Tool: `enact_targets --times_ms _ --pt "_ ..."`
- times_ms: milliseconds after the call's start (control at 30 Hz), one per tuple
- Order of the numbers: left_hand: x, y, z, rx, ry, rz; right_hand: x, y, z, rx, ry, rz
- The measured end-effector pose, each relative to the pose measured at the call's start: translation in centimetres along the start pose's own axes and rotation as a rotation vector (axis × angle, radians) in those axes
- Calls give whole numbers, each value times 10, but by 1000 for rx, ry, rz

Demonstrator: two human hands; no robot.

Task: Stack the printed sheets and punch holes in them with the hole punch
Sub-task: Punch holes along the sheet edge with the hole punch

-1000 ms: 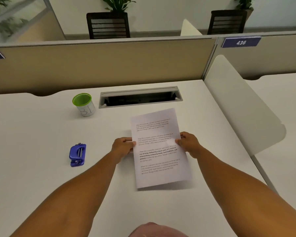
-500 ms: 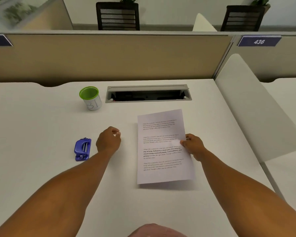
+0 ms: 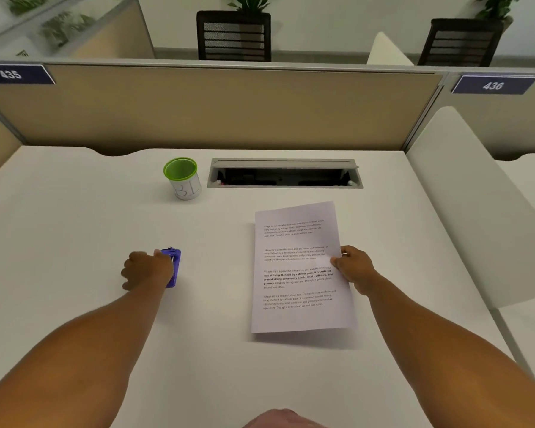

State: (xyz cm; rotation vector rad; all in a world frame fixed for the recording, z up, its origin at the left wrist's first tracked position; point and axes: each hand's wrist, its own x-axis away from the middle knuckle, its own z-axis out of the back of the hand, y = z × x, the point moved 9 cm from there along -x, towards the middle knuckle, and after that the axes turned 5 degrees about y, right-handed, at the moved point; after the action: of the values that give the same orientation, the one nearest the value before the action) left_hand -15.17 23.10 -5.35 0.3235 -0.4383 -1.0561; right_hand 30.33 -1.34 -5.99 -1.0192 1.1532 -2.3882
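Note:
The stack of printed sheets (image 3: pixel 297 273) is held slightly above the white desk (image 3: pixel 74 227), right of centre, casting a shadow at its near edge. My right hand (image 3: pixel 352 267) pinches its right edge at mid-height. The small blue hole punch (image 3: pixel 173 267) lies on the desk to the left. My left hand (image 3: pixel 145 270) covers the punch's left side, fingers curled around it; only the punch's right part shows.
A white cup with a green rim (image 3: pixel 183 177) stands at the back, left of an open cable tray (image 3: pixel 284 174) set in the desk. A beige partition (image 3: pixel 213 106) closes the far edge. A white divider panel (image 3: pixel 464 211) rises on the right.
My left hand let go of the sheets' left edge and moved left onto the hole punch. My right hand kept its grip on the sheets.

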Motion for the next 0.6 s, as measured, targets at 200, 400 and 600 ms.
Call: enact_targets --times_ms 200,400,600 --pt "-9 -14 -9 -100 -132 39 2 -4 -8 7 -18 2" --pt "-6 -6 -15 -11 -201 29 3 -7 -9 11 -16 9" --pt "5 7 -22 71 -300 20 4 -10 -7 3 -4 6"
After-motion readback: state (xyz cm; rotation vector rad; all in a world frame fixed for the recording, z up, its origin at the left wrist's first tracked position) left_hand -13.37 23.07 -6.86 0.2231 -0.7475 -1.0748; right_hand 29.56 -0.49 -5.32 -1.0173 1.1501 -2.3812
